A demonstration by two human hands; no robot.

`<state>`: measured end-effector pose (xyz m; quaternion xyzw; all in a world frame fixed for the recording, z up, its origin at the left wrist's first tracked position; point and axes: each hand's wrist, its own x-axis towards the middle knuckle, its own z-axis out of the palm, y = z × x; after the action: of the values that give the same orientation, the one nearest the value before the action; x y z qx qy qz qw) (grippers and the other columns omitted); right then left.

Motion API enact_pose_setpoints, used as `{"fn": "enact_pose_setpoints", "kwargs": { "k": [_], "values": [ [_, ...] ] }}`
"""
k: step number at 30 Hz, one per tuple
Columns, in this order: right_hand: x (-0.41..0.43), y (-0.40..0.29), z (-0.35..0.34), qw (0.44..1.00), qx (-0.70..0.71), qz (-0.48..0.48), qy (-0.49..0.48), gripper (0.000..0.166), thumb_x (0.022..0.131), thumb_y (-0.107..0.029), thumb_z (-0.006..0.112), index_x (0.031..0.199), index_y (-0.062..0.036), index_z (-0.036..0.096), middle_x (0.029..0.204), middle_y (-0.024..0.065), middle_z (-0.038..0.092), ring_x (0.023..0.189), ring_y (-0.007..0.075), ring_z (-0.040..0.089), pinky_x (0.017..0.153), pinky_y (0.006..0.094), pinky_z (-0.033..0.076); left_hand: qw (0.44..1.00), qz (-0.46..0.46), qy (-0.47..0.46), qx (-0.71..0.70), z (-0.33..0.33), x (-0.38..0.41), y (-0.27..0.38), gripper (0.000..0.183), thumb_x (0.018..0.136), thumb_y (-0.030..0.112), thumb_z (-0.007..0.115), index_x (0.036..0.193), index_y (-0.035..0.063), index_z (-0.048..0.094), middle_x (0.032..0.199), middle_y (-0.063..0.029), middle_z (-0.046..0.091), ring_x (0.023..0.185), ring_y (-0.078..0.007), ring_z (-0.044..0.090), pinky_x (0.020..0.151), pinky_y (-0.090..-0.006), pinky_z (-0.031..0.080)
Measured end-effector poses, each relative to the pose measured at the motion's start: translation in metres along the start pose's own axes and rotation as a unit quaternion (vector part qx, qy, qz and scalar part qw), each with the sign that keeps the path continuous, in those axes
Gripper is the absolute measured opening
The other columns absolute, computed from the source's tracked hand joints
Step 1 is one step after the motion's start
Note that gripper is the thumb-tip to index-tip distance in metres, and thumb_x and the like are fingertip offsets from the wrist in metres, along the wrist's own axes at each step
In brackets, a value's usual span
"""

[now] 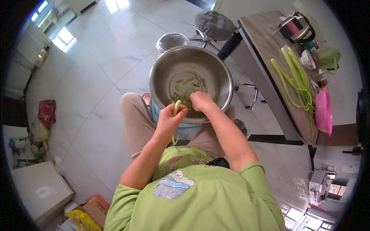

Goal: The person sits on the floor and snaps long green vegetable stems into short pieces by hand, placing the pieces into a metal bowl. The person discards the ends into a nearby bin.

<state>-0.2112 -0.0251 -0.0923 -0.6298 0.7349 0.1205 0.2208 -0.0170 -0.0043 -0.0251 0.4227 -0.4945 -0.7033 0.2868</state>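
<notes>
My left hand [170, 117] grips a pale green vegetable stalk [177, 106]. The cut-looking end points up past my thumb, and a thin leafy part hangs below my wrist. My right hand [201, 101] is lowered inside a large stainless steel basin [218, 68], close to its near side. Its fingers curl downward, and whatever they may hold is hidden. Short green stalk pieces [189, 80] lie scattered on the basin's bottom, most of them near my right hand. The basin stands in front of me, between my knees, above something light blue.
A table [260, 31] on the right bears long green stalks [297, 78], a pink plastic basket [323, 111], a bowl [308, 59] and an electric kettle [296, 28]. Beyond the basin are a plastic-lined bin [172, 40] and a wheeled stool [215, 25]. Cardboard boxes [96, 210] lie lower left.
</notes>
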Motion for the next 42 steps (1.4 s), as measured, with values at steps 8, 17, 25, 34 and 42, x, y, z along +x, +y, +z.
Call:
{"fn": "enact_pose_setpoints", "kwargs": {
  "k": [8,17,25,34,42],
  "values": [
    [-0.005,0.010,-0.018,0.964,0.246,-0.020,0.099,0.021,0.071,-0.014,0.067,0.090,-0.0049,0.068,0.087,0.0149,0.069,0.078,0.0278,0.067,0.069,0.0374,0.052,1.000,-0.024,0.016,-0.004,-0.004,0.004,-0.001,0.017,0.088,0.016,0.065,0.099,0.0037,0.065,0.069,0.0077,0.050,0.052,-0.0010,0.036,0.046,-0.0193,0.026],
    [-0.062,0.005,-0.055,0.728,0.677,-0.091,0.052,0.008,0.083,-0.012,0.068,0.081,-0.0045,0.064,0.068,-0.0022,0.057,0.056,0.0057,0.047,0.049,0.0216,0.038,0.997,0.044,0.011,0.057,0.013,0.028,0.003,0.026,0.085,0.013,0.067,0.105,-0.0038,0.066,0.082,0.0003,0.063,0.073,-0.0052,0.052,0.064,-0.0220,0.044],
    [-0.079,0.004,-0.053,0.654,0.743,-0.113,0.082,0.010,0.085,-0.013,0.066,0.084,-0.0039,0.062,0.070,-0.0010,0.057,0.059,0.0056,0.049,0.051,0.0212,0.039,0.993,0.039,-0.003,0.113,0.021,0.028,0.017,0.019,0.087,0.018,0.067,0.090,0.0000,0.068,0.067,0.0053,0.053,0.055,-0.0026,0.041,0.047,-0.0208,0.030],
    [-0.083,-0.012,-0.047,0.559,0.784,-0.138,0.230,0.012,0.087,-0.014,0.064,0.086,-0.0025,0.060,0.072,-0.0009,0.056,0.060,0.0059,0.049,0.054,0.0208,0.041,0.997,-0.025,0.032,-0.062,0.020,0.040,0.021,0.014,0.087,0.016,0.066,0.087,0.0023,0.063,0.060,0.0052,0.045,0.044,-0.0040,0.036,0.038,-0.0210,0.025],
    [-0.081,0.010,-0.040,0.503,0.826,-0.117,0.228,0.010,0.087,-0.013,0.063,0.086,-0.0035,0.060,0.072,0.0002,0.056,0.063,0.0072,0.051,0.058,0.0210,0.043,0.997,-0.004,0.060,-0.042,0.017,0.049,0.027,0.013,0.087,0.015,0.067,0.090,0.0029,0.062,0.057,0.0056,0.044,0.041,-0.0026,0.033,0.037,-0.0204,0.023]
  ]
}}
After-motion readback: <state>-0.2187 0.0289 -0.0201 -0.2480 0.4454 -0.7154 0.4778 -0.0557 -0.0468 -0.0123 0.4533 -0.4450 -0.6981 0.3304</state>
